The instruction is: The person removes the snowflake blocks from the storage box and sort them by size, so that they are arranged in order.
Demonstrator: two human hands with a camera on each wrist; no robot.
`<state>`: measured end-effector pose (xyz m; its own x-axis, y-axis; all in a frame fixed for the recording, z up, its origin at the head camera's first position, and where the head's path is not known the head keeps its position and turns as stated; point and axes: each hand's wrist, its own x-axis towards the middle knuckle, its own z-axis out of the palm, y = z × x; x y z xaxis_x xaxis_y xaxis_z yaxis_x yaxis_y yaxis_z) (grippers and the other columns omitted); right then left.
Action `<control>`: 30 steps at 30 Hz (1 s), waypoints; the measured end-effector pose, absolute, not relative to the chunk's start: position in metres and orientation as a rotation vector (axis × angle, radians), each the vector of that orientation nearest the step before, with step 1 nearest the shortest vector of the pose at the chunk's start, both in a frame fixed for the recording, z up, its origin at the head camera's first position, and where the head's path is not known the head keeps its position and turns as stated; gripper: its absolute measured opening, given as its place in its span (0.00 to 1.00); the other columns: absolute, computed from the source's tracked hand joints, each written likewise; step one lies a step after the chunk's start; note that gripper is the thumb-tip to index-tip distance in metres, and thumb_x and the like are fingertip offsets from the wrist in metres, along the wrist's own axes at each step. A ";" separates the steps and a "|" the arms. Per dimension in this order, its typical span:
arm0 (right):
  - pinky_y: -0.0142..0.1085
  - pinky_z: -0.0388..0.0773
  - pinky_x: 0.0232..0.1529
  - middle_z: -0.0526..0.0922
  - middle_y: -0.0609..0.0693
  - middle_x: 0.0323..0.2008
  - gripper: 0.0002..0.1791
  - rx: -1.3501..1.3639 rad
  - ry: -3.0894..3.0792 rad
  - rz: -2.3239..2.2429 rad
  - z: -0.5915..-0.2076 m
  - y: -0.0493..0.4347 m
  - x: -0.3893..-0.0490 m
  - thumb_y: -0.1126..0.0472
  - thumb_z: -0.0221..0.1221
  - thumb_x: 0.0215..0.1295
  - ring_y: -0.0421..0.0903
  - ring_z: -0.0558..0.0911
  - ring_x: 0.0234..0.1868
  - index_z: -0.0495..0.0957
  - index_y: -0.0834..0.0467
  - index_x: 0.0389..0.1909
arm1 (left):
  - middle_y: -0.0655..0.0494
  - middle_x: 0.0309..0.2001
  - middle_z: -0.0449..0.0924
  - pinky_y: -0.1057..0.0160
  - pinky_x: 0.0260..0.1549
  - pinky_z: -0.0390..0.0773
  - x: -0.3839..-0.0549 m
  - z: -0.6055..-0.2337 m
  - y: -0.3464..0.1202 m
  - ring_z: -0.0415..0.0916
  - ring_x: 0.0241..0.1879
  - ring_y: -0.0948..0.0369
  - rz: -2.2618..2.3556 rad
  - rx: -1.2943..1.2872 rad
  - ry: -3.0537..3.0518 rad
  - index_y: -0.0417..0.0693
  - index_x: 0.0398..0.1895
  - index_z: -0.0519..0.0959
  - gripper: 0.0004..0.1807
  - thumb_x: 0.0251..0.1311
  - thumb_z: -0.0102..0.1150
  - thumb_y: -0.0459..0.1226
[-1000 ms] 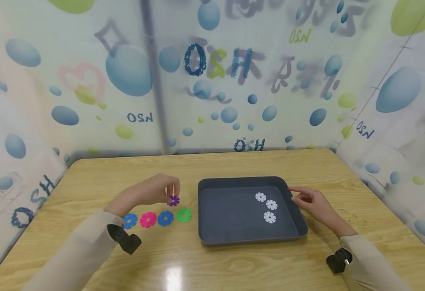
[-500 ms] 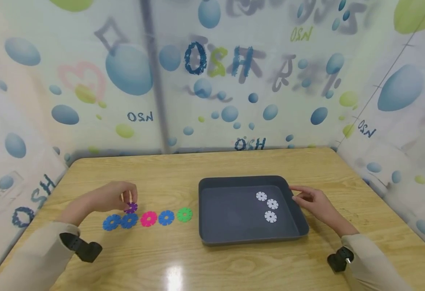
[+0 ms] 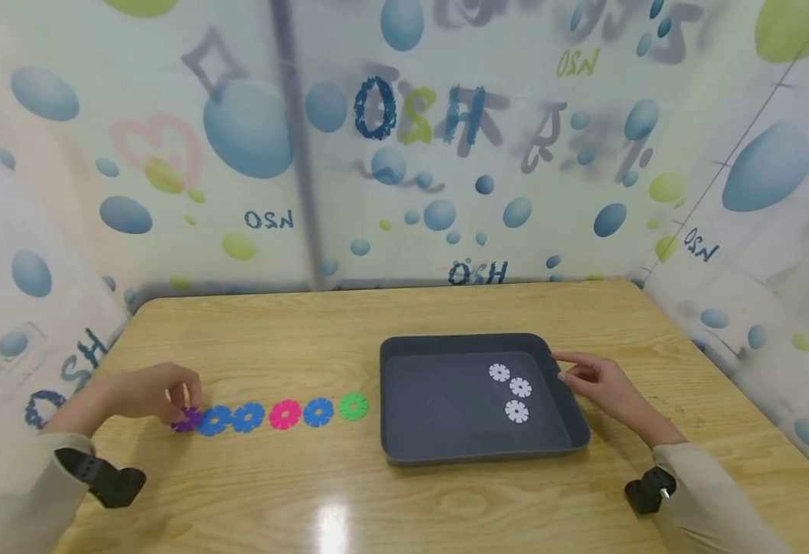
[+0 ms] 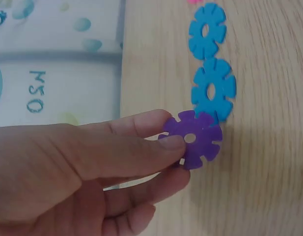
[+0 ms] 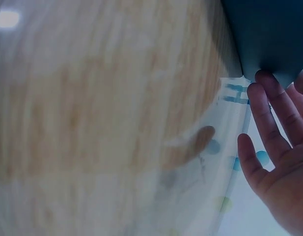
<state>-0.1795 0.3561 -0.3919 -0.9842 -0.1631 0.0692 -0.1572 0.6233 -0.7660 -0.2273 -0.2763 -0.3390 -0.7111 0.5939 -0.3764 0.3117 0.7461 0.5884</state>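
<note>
Between thumb and fingers, my left hand (image 3: 144, 391) pinches a purple notched plastic disc (image 4: 205, 142) at the left end of a row on the table. Its edge overlaps the neighbouring blue disc (image 4: 213, 88) in the left wrist view. Rightward in the row come another blue disc (image 3: 248, 417), a pink disc (image 3: 284, 415), a third blue disc (image 3: 319, 412) and a green disc (image 3: 352, 406). My right hand (image 3: 605, 388) rests its fingertips against the right side of a dark grey tray (image 3: 439, 454); in the right wrist view those fingers look fairly straight.
Inside the tray, toward its right side, lie three white notched discs (image 3: 517, 412). The wooden table (image 3: 259, 492) meets a patterned curtain wall (image 3: 238, 246) at the back and sides. A black wrist camera (image 3: 102, 477) sits on the left sleeve.
Carrying the purple disc, my left hand has moved left past the row and come down beside its left end. My right hand has stayed at the tray.
</note>
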 end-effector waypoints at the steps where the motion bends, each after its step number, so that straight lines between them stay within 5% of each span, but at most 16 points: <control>1: 0.35 0.74 0.31 0.81 0.54 0.31 0.24 -0.280 2.825 -1.331 -0.392 0.356 -0.180 0.59 0.55 0.64 0.41 0.78 0.31 0.68 0.64 0.59 | 0.56 0.27 0.71 0.64 0.25 0.69 -0.227 -0.340 -0.278 0.68 0.27 0.61 0.669 0.662 2.386 0.44 0.30 0.73 0.10 0.46 0.58 0.23; 30: 0.34 0.73 0.29 0.81 0.52 0.30 0.24 -0.305 2.852 -1.315 -0.390 0.355 -0.179 0.59 0.55 0.65 0.41 0.77 0.29 0.68 0.67 0.58 | 0.53 0.32 0.76 0.56 0.33 0.73 -0.230 -0.360 -0.287 0.73 0.34 0.56 0.667 0.427 2.498 0.41 0.31 0.75 0.08 0.50 0.57 0.23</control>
<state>-0.1789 0.3547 -0.3900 -0.9813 -0.1691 0.0925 -0.1802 0.6340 -0.7520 -0.2304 -0.2870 -0.3599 -0.8180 0.4166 -0.3967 0.1634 0.8295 0.5341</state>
